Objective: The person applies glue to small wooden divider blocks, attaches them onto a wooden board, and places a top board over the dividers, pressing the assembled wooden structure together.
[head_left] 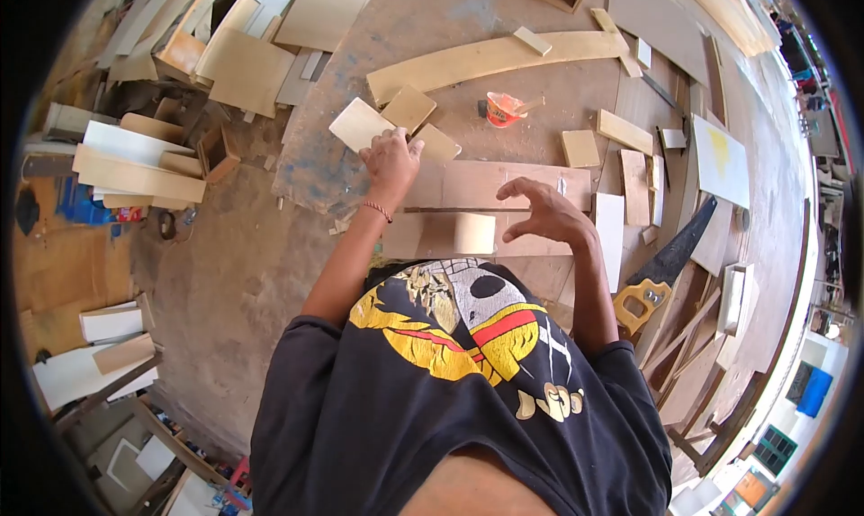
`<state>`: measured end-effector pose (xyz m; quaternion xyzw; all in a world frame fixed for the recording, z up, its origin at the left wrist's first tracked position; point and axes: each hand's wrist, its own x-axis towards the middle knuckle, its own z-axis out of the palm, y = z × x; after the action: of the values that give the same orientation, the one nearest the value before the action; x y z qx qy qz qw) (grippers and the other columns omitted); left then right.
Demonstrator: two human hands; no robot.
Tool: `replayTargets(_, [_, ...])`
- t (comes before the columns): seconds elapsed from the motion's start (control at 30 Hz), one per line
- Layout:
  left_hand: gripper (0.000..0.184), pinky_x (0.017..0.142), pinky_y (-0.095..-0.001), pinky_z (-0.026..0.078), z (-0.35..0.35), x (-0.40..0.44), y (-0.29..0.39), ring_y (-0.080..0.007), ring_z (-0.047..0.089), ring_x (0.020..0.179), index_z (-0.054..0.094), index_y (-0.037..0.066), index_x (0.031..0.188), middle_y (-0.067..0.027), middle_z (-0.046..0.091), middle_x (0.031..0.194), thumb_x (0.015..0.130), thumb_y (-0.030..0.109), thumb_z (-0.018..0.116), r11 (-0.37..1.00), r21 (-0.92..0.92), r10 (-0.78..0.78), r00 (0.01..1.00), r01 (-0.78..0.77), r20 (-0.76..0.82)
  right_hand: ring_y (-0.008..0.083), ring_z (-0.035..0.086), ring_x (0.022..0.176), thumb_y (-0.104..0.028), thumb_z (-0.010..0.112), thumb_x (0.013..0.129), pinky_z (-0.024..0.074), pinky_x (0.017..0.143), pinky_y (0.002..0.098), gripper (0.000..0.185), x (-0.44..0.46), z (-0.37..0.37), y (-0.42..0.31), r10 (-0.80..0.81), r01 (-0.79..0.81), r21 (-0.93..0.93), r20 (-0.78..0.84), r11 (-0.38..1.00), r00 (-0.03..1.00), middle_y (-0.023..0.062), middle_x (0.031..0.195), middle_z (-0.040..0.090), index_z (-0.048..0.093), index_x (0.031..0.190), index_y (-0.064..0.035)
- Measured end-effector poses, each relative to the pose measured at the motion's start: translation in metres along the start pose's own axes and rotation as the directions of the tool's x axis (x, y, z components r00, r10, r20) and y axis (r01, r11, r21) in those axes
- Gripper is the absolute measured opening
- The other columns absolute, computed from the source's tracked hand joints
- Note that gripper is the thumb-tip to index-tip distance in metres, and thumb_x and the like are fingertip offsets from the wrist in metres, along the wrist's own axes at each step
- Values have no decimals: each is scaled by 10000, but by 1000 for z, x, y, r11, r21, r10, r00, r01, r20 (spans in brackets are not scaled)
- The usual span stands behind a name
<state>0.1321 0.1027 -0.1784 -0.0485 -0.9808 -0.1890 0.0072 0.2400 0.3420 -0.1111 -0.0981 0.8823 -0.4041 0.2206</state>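
Observation:
My left hand rests at the near edge of a group of small flat wooden blocks, its fingers curled down on a pale wooden block. Two more blocks touch or overlap beside it, a tan block and another block. My right hand hovers with thumb and fingers apart, holding nothing. Just left of its thumb stands a wooden piece with a rounded pale end, close to my shirt. Beneath both hands lies a reddish wooden board.
Farther off are a red-and-white plastic cup with a stick in it and a long curved wooden strip. To the right lie a handsaw, a square block and many offcuts. Wood panels are stacked at the left.

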Motion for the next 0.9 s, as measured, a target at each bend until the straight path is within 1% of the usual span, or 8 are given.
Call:
replayTargets(0.1, [295,816,-451,376,-1,-8,3,-264,544,948,593,57,1010,-103,609,971,793,253,633,999,26,25,998,-27,55,282,498,1127,-222,827,545,402,948,368,715,-9,6,4,70,-71,70,14,995,997,135,1160,549,493,1153,-45])
replayTargets(0.2, [290,811,-449,373,-5,-20,2,-263,543,942,586,58,1014,-100,602,967,784,227,642,990,5,141,989,-141,-44,285,466,1147,-193,815,549,386,974,373,786,-14,29,4,97,-96,67,-15,993,995,124,1227,499,428,1216,-40])
replayTargets(0.3, [271,801,-438,372,-6,-41,3,-269,539,941,579,57,1007,-95,596,963,780,190,643,968,-145,196,978,-204,-69,303,396,1169,-106,757,555,355,984,391,785,-8,68,-2,-178,142,-251,-128,957,976,103,1258,458,414,1259,-56])
replayTargets(0.53, [236,773,-414,382,-11,-76,1,-267,556,900,577,55,1006,-86,601,904,784,124,619,958,-235,155,987,-161,-46,284,420,1117,-71,717,572,359,923,388,830,-2,90,0,-145,77,-393,-146,916,979,101,1224,458,357,1319,-62])
replayTargets(0.7, [300,839,-415,382,-19,-103,9,-284,545,926,559,37,1048,-117,594,950,768,111,640,876,-468,226,958,-120,178,288,431,1172,53,679,622,364,998,369,882,-24,78,18,-76,126,147,-305,981,949,127,1264,429,251,1384,-67])
replayTargets(0.73, [300,839,-415,382,-17,-107,12,-284,545,926,559,37,1048,-117,594,950,768,111,640,876,-468,219,959,-112,182,288,431,1172,53,679,622,364,998,369,882,-30,78,25,-75,124,149,-297,981,952,127,1264,429,251,1384,-67])
replayTargets(0.8, [519,887,-389,384,-11,-115,21,-276,531,977,493,24,1169,-127,569,1036,710,124,712,808,-418,500,859,-415,114,251,423,1206,102,637,656,354,1018,348,888,-40,78,39,17,159,401,-401,902,916,125,1288,410,188,1404,-57])
replayTargets(0.9, [764,922,-396,343,-2,-123,33,-283,456,1081,362,19,1305,-117,515,1153,661,155,748,756,-413,614,768,-508,179,255,406,1219,81,625,654,365,1013,350,878,-52,77,45,77,100,444,-363,890,929,132,1310,368,187,1403,-52])
